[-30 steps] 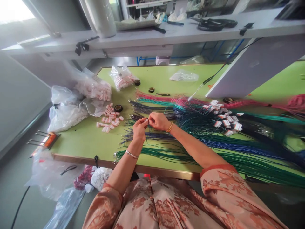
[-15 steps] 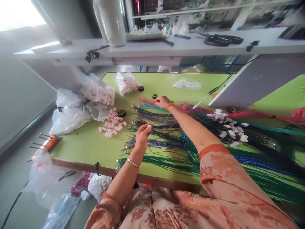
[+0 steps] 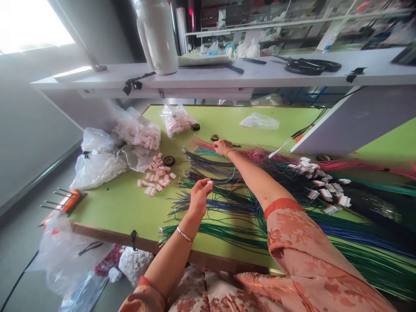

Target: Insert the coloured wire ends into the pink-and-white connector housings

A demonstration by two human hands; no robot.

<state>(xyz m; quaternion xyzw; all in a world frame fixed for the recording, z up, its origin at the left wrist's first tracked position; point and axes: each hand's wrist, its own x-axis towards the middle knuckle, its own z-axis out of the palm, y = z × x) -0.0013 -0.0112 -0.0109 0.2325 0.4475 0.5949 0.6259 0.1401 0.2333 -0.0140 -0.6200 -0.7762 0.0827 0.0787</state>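
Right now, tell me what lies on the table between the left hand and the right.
In the head view, dark wires lie across the green table between the left hand and right hand.

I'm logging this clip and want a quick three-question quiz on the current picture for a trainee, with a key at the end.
1. Multiple choice: what do the fingers of the left hand hold?
A) a pair of scissors
B) a small pale connector
C) a roll of black tape

2. True or false: the right hand is farther from the table's near edge than the left hand is.

3. Fill in the missing colour: the wire bundle lying closest to the table's near edge is ____.

Key: 1) B. 2) True. 3) green.
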